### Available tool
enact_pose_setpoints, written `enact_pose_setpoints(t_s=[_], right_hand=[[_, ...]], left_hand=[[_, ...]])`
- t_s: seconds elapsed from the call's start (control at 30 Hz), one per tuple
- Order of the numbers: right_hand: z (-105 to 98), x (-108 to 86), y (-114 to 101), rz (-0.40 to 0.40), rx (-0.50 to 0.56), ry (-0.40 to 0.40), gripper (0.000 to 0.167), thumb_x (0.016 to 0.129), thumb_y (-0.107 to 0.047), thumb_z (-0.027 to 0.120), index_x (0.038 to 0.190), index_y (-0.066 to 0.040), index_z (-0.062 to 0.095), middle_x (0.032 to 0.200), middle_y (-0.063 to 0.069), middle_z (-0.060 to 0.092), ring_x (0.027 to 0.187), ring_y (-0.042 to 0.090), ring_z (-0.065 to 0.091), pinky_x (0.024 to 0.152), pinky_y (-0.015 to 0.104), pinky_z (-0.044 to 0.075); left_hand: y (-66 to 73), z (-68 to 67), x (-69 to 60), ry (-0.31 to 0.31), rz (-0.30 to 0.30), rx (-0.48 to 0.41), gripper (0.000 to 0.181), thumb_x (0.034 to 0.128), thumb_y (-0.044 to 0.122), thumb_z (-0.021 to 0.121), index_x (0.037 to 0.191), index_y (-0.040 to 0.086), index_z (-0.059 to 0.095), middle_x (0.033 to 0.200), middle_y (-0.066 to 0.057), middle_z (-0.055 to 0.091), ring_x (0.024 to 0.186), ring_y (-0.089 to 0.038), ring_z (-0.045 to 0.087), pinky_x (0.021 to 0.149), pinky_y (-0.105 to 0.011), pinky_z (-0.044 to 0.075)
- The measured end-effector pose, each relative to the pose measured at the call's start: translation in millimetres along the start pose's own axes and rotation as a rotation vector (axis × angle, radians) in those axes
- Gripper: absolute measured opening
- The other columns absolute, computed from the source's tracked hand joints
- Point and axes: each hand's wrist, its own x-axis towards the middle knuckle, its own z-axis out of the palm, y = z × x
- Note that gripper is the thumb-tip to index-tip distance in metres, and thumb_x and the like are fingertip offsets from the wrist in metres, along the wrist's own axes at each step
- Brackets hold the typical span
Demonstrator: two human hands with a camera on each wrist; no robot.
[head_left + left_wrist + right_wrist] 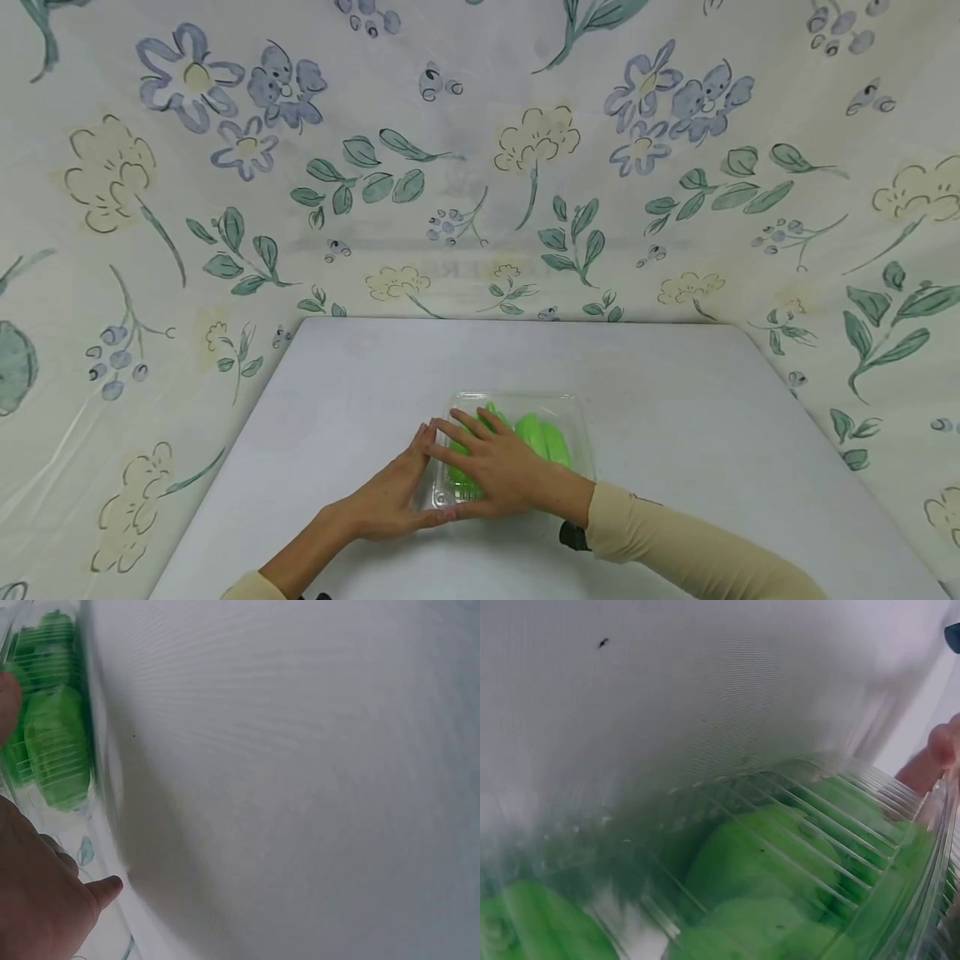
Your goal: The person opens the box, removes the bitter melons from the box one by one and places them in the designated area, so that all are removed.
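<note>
A pale cloth (pixel 480 175) printed with flowers and leaves surrounds a white table (pixel 675 400). Near the table's middle sits a clear plastic container (pixel 582 433) with ribbed sides, holding bright green pieces (pixel 543 439); blur makes it hard to say what they are. The right hand (pixel 495 468) lies over its left part, fingers straight and spread, gripping nothing. The left hand (pixel 388 500) is at the container's left edge, thumb wide of straight fingers, apparently gripping nothing
</note>
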Motion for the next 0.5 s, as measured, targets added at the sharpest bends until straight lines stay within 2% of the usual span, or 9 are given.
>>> enact_pose_setpoints(t_s=[0.17,0.33,0.5], right_hand=[[3.1,-0.3,-0.1,0.001,0.013,0.014,0.087,0.089,-0.076,0.041,0.156,-0.022,0.029,0.161,0.008,0.022,0.147,0.034,0.016,0.112,0.059,0.021],[4.4,-0.1,0.2,0.001,0.018,0.023,0.084,0.09,-0.072,0.045,0.156,-0.022,0.03,0.161,0.008,0.023,0.147,0.034,0.017,0.112,0.059,0.021],[4.0,-0.6,0.2,0.006,0.025,0.029,0.084,0.091,-0.073,0.042,0.156,-0.023,0.03,0.161,0.007,0.022,0.147,0.034,0.017,0.112,0.06,0.022]], left_hand=[[0.2,2.9,1.1,0.007,0.021,0.002,0.111,0.0886,0.068,0.055,0.156,0.007,-0.008,0.162,-0.018,-0.005,0.148,-0.033,-0.002,0.113,-0.055,0.021],[-1.2,3.2,1.0,0.01,0.016,-0.01,0.111,0.0882,0.068,0.055,0.157,0.012,-0.011,0.163,-0.014,-0.005,0.148,-0.031,-0.001,0.112,-0.056,0.023],[-3.4,1.6,1.5,0.003,0.013,-0.052,0.11,0.0878,0.067,0.057,0.157,0.015,-0.01,0.164,-0.012,-0.005,0.148,-0.029,-0.001,0.111,-0.058,0.024]])
